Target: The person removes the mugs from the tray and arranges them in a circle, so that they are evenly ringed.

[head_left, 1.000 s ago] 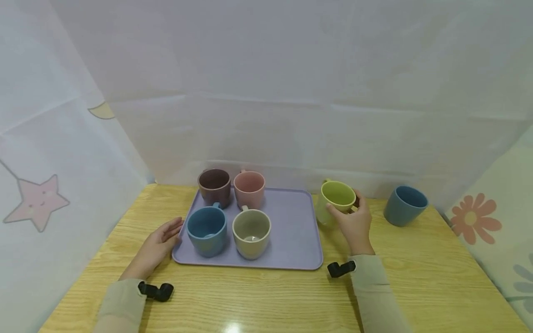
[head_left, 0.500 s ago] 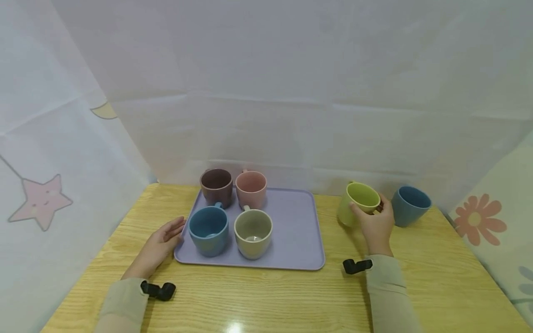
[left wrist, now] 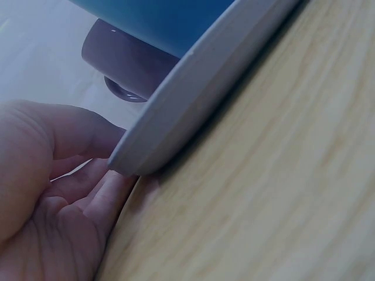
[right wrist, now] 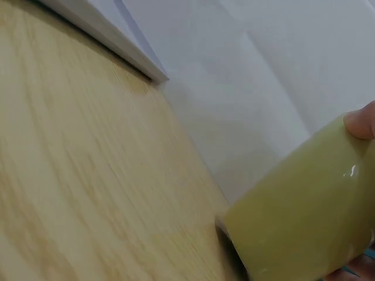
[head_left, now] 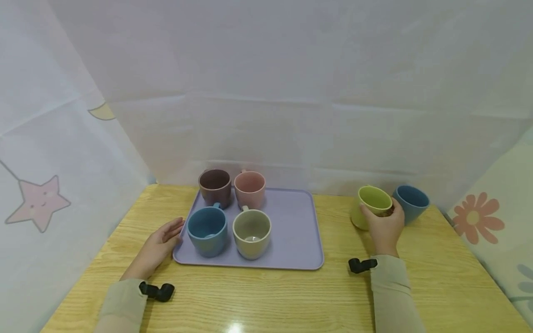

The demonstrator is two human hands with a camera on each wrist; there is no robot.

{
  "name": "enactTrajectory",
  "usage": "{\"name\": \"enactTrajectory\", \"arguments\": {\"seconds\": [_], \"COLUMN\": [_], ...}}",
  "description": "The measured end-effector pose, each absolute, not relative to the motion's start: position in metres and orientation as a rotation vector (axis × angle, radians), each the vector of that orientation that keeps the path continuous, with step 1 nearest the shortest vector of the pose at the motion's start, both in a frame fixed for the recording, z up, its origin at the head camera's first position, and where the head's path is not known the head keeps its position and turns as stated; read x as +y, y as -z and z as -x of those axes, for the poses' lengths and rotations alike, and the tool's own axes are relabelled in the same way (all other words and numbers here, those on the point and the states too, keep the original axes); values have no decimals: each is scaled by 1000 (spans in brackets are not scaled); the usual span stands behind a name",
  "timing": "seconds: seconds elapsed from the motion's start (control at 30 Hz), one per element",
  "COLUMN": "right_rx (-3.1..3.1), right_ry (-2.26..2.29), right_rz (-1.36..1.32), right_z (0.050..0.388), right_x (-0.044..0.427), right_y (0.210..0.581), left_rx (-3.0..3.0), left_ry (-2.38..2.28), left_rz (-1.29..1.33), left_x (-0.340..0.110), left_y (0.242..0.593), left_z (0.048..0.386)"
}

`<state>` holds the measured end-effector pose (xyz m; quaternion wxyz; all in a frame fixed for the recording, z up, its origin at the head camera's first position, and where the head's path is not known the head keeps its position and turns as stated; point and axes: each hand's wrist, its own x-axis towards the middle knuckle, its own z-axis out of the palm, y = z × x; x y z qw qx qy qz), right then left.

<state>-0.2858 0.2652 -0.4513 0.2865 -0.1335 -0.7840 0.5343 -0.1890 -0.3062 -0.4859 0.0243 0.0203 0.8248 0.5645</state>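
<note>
At the right of the head view, my right hand point(head_left: 385, 227) grips a yellow-green mug point(head_left: 361, 213), thumb on its near side and fingers on its far right side. The mug's base is at or just above the table; I cannot tell which. A blue cup point(head_left: 412, 203) stands right behind that hand, partly hidden by it. My left hand point(head_left: 156, 245) rests at the left edge of a lilac tray point(head_left: 293, 231), fingers fairly straight. In the left wrist view its thumb point(left wrist: 88, 126) touches the tray rim point(left wrist: 176, 105).
On the tray's left half stand a brown mug point(head_left: 215, 187), a pink mug point(head_left: 250, 189), a blue mug point(head_left: 207, 231) and a cream mug point(head_left: 251, 233). The wooden table point(head_left: 266, 300) meets a white cloth backdrop point(head_left: 283, 115) at the back.
My right hand has carried the yellow-green mug rightward from beside the tray to next to the blue cup, lowering it slightly. The left hand and tray have stayed in place.
</note>
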Motion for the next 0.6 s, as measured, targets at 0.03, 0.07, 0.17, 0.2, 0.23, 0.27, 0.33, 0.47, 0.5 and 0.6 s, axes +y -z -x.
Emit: {"name": "enactTrajectory", "arguments": {"seconds": [0.03,0.07,0.17,0.2,0.23,0.27,0.33,0.47,0.5,0.6], "right_rx": [-2092,-2091,-2086,-2082,-2079,-2077,-2068,-2043,-2036,-2022], "right_ry": [-1422,-1416,-1409,-1410,-1410,-1410,-1410,-1415,-1415,-1409], "right_rz": [363,373,398,406,415,424,430,428,427,423], "right_z": [286,286,286,287,287,288,288,289,289,288], "right_x": [267,268,270,271,272,272,273,274,274,275], "right_y": [452,452,453,453,454,454,456,459,459,459], "left_rx": [2552,2553,2558,2561,2563,2563,2566,2570,2573,2572], "left_ry": [-1746,-1746,-1742,-1739,-1736,-1737,-1737,-1735,-1733,-1737], "left_rz": [-63,-60,-49,-50,-51,-52,-58,-64,-66,-73], "left_x": [-306,-307,-307,-307,-307,-308,-308,-309,-308,-308], "left_y": [486,486,486,486,486,487,487,488,488,488], "left_z": [189,189,189,189,189,189,189,190,190,191]}}
